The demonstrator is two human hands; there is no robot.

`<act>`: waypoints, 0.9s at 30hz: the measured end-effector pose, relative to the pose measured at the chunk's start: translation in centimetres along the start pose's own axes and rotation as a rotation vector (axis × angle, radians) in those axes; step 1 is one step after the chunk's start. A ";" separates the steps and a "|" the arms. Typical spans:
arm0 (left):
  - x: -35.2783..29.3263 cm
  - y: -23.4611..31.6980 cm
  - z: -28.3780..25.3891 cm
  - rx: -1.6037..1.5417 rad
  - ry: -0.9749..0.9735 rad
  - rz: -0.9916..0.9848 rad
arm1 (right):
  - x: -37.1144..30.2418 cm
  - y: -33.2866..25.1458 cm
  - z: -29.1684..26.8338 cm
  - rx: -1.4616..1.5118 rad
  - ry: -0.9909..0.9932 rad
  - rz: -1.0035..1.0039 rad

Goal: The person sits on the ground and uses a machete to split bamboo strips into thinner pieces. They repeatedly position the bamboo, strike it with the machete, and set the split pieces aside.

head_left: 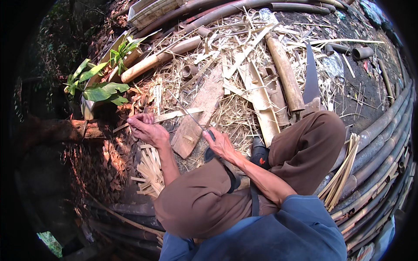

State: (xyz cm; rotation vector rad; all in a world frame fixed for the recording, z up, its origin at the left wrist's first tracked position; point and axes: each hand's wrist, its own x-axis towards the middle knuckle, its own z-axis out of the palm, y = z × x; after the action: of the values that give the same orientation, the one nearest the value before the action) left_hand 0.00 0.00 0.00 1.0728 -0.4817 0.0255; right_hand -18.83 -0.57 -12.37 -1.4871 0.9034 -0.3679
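Note:
My left hand [149,132] is closed around a thin, pale bamboo strip [178,114], whose far end reaches over a rough wooden board [198,117]. In my right hand [223,146] is a knife [191,114], gripped by its dark handle. The slim blade points away and to the left, crossing the strip near its far end; whether the two touch I cannot tell. The board lies slanted on the ground in front of my bent legs. Close by my left forearm is a pile of cut bamboo strips [150,169].
Shavings [237,106] litter the ground. Split bamboo [263,106], a bamboo pole [285,71] and a saw [311,80] lie ahead to the right. Another strip bundle [344,172] rests on stacked poles [370,152] at my right. Left are a leafy plant [102,90] and a log [82,129].

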 end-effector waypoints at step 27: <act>2.0 -0.4 -2.2 0.189 0.222 -0.025 | -0.5 8.2 0.1 -0.364 0.029 0.072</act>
State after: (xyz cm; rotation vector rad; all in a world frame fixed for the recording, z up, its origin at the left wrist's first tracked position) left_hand 2.74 1.28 -0.37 1.2445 -0.2686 0.1695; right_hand -21.59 0.69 -20.03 -1.7781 1.0850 -0.1773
